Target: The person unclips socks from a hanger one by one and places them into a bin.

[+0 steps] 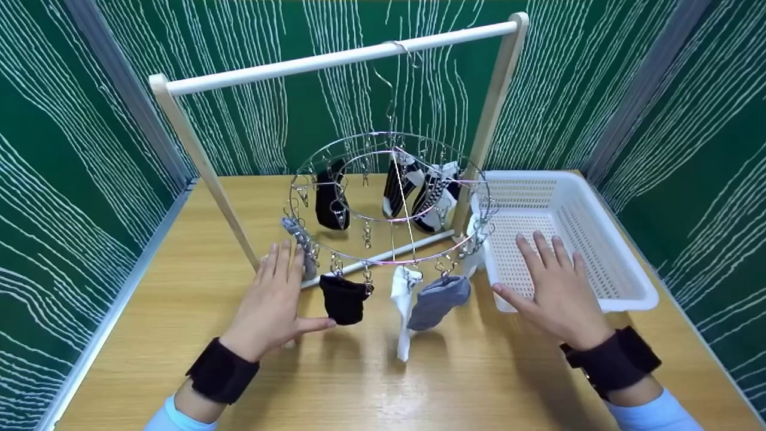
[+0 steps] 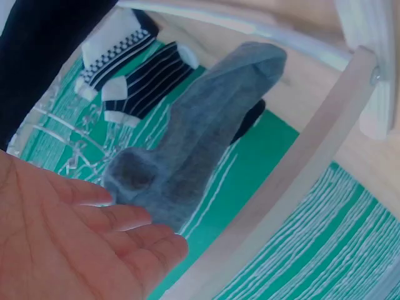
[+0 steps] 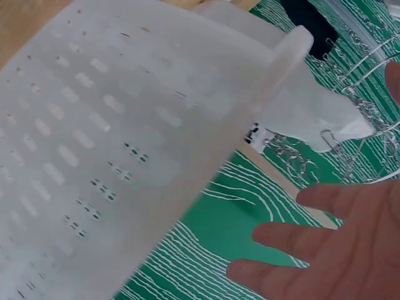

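A round metal clip hanger (image 1: pixel 383 261) hangs with socks clipped around it. My left hand (image 1: pixel 269 305) is beside its left side, fingers straight and thumb spread. A grey sock (image 2: pixel 200 125) hangs just beyond those fingertips. The thumb tip meets the lower edge of a black sock (image 1: pixel 346 302) in the head view; whether they touch, I cannot tell. A white sock (image 1: pixel 402 311) and another grey sock (image 1: pixel 440 302) hang at the front. My right hand (image 1: pixel 559 293), fingers spread and holding nothing, hovers over the white basket (image 1: pixel 625 251). A white sock (image 3: pixel 312 109) hangs near the basket rim.
A wooden rack (image 1: pixel 341 58) carries the hanger's hook on its top bar. Another black sock (image 1: pixel 330 206), a striped sock (image 1: pixel 394 188) and a checkered sock (image 1: pixel 435 203) hang at the back. Green walls surround the wooden table (image 1: pixel 179 335).
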`<state>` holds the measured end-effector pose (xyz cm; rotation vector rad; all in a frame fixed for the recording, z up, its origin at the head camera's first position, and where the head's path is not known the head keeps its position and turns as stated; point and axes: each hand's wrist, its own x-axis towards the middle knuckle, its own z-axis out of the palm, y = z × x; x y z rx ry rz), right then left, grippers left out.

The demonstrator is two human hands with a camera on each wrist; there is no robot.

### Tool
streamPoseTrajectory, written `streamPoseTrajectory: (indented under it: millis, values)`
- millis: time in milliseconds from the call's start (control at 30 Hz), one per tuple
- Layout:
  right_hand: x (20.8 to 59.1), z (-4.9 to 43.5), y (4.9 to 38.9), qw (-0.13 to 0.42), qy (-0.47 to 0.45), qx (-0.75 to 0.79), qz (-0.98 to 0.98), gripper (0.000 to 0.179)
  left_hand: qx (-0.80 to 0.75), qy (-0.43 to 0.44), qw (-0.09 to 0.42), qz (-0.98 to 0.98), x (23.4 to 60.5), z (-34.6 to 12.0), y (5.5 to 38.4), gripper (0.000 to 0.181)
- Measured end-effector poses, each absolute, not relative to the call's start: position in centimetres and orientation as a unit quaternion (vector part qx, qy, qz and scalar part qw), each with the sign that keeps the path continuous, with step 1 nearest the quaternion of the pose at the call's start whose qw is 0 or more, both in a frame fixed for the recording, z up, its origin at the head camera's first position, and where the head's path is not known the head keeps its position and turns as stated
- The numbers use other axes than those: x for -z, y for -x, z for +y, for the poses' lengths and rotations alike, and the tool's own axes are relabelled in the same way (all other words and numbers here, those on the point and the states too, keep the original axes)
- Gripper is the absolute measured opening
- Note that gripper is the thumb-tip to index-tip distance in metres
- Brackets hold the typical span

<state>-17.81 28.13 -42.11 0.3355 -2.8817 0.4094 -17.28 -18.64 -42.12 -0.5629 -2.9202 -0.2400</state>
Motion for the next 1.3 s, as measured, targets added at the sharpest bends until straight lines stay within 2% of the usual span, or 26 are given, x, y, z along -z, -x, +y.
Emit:
streamPoseTrajectory:
  millis: [200, 400, 600, 767, 900, 1100, 1300]
  values:
    - [40.9, 27.5, 17.8, 0.177, -0.135, -0.173, -0.959, 0.091, 0.07, 0.197, 0.129, -0.969, 40.7, -18.5, 16.8, 0.137]
    - [40.0, 26.7, 18.0, 0.263, -0.176, -0.2, -0.927, 0.081, 0.061, 0.2, 0.215, -0.954, 39.2, -18.1, 16.4, 0.133]
    - [39.1, 26.1, 18.3, 0.31, -0.232, -0.204, -0.899, 0.076, 0.058, 0.235, 0.297, -0.924, 38.2, -16.7, 16.5, 0.122]
    - [38.5, 25.5, 18.7, 0.34, -0.272, -0.203, -0.877, 0.069, 0.058, 0.291, 0.352, -0.888, 37.6, -15.2, 16.8, 0.103]
    - [38.0, 24.9, 19.2, 0.358, -0.291, -0.202, -0.864, 0.062, 0.054, 0.33, 0.385, -0.86, 37.0, -14.0, 17.1, 0.078]
    - [37.6, 24.3, 19.9, 0.364, -0.308, -0.205, -0.855, 0.053, 0.03, 0.376, 0.412, -0.829, 36.5, -12.9, 17.4, 0.042]
    - [37.5, 23.9, 20.4, 0.375, -0.331, -0.203, -0.842, 0.041, 0.01, 0.392, 0.43, -0.813, 36.5, -12.6, 17.7, 0.025]
